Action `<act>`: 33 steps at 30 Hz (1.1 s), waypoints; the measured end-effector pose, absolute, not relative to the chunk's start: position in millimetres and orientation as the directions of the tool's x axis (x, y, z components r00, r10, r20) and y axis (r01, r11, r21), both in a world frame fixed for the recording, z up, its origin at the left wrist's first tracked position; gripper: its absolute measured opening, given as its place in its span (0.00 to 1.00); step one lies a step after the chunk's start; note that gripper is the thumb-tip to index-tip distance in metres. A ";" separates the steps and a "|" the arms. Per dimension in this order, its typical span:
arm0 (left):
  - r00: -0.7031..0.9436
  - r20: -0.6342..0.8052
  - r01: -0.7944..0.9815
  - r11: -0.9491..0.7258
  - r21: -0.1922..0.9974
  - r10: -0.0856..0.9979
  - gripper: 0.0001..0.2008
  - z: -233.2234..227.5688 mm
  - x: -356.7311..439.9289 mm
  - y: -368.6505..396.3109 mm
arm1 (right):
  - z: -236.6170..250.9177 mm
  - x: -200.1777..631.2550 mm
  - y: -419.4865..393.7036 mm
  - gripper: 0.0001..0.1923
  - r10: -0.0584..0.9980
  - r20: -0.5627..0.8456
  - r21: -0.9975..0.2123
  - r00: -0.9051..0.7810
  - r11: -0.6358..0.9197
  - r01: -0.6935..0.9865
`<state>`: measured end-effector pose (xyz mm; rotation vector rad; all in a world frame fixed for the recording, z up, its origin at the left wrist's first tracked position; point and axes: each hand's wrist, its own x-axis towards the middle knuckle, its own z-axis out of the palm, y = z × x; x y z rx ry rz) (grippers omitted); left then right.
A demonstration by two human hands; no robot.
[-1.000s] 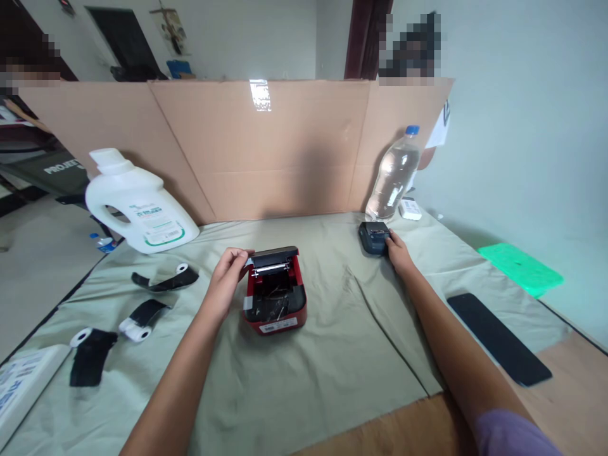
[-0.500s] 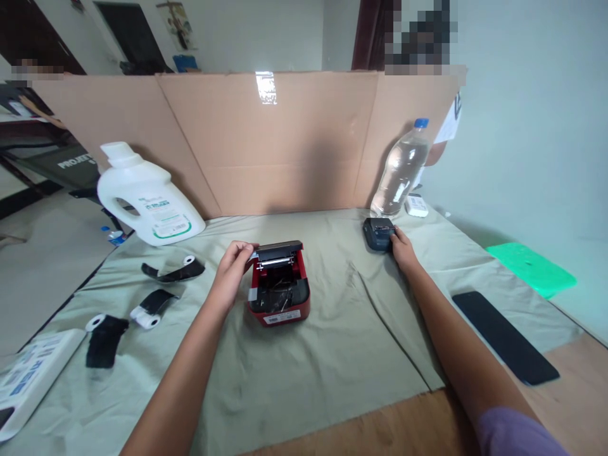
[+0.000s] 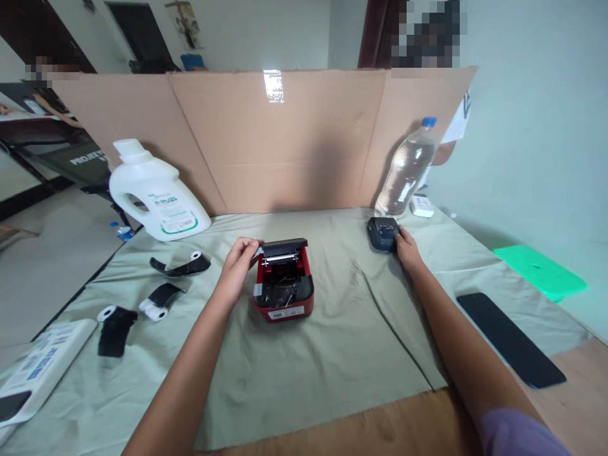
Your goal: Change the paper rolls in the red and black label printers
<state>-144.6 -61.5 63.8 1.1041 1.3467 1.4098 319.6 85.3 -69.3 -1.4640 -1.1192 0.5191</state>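
Observation:
A small red and black printer point(image 3: 284, 297) stands on the cloth in the middle with its lid point(image 3: 285, 246) raised, showing a dark hollow and a pale bar inside. My left hand point(image 3: 243, 256) pinches the lid's left edge; some fingertips are hidden behind it. Farther back on the right, my right hand point(image 3: 407, 247) grips the right side of a compact black box-shaped device point(image 3: 382, 234), which rests on the cloth in front of the water bottle point(image 3: 407, 168). Its fingers are closed at that edge.
Three small rolls with black strips point(image 3: 118, 332) lie at left, near a white box point(image 3: 45, 364). A white jug point(image 3: 159, 193) leans against the cardboard screen point(image 3: 289, 145). A dark phone-like slab point(image 3: 510, 339) and a green stool point(image 3: 541, 269) are at right. Another person's arm shows behind the bottle.
The whole view has shifted slightly, so things sit a little farther right. Both hands keep their places on the printer lid and the black device.

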 end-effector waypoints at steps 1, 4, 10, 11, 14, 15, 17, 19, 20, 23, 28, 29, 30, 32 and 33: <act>-0.225 0.031 -0.013 -0.035 0.999 0.974 0.25 63.7 -144.7 -61.5 | -68.8 319.1 85.0 0.29 0.853 0.274 -0.931 0.444 0.120 0.344; -0.225 0.031 -0.011 -0.034 0.999 0.974 0.26 62.8 -144.9 -61.0 | -67.3 317.7 84.1 0.29 0.847 0.284 -0.927 0.450 0.122 0.356; -0.224 0.036 -0.017 -0.041 0.999 0.974 0.25 61.2 -145.6 -59.8 | -59.2 310.8 76.5 0.31 0.848 0.290 -0.899 0.443 0.083 0.430; -0.224 0.034 -0.018 -0.039 0.999 0.974 0.25 61.3 -145.7 -59.8 | -57.2 308.7 74.2 0.33 0.850 0.289 -0.889 0.440 0.068 0.453; -0.218 0.030 -0.019 -0.035 0.999 0.976 0.23 62.2 -146.0 -60.3 | -51.7 302.1 67.3 0.36 0.861 0.299 -0.839 0.412 0.031 0.544; -0.214 0.028 -0.020 -0.033 0.999 0.976 0.22 62.6 -145.9 -60.5 | -50.2 300.3 65.4 0.37 0.861 0.307 -0.821 0.405 0.025 0.570; -0.207 0.027 -0.018 -0.031 0.999 0.978 0.20 63.2 -145.9 -60.9 | -48.0 297.5 62.8 0.37 0.860 0.326 -0.793 0.394 0.022 0.608; -0.203 0.028 -0.009 -0.030 0.999 0.979 0.17 63.0 -146.3 -60.9 | -46.4 295.7 61.3 0.37 0.858 0.340 -0.773 0.385 0.021 0.634; -0.199 0.026 -0.004 -0.028 1.000 0.980 0.15 62.6 -146.9 -60.8 | -45.7 295.1 60.9 0.38 0.858 0.345 -0.763 0.379 0.022 0.646; -0.146 -0.001 0.021 0.004 1.000 0.989 0.12 60.8 -151.2 -60.6 | -44.4 293.3 60.6 0.38 0.854 0.361 -0.751 0.375 0.028 0.659; 0.038 -0.064 0.116 0.059 0.992 0.997 0.22 61.3 -160.9 -64.7 | -45.9 292.4 61.1 0.35 0.854 0.355 -0.754 0.380 0.021 0.657; 0.068 -0.084 0.139 0.074 0.988 0.994 0.25 62.0 -162.0 -66.0 | -45.6 292.5 60.0 0.35 0.854 0.345 -0.760 0.389 0.011 0.650; 0.094 -0.104 0.161 0.087 0.983 0.990 0.27 62.5 -162.6 -67.1 | -44.3 292.2 57.9 0.36 0.846 0.343 -0.770 0.407 0.005 0.638; 0.132 -0.129 0.193 0.102 0.976 0.983 0.33 62.9 -163.1 -68.6 | -36.5 288.5 50.0 0.37 0.797 0.409 -0.776 0.444 0.048 0.629; 0.146 -0.135 0.201 0.104 0.974 0.980 0.35 62.7 -163.3 -68.7 | -29.7 283.9 44.2 0.38 0.754 0.481 -0.760 0.448 0.103 0.642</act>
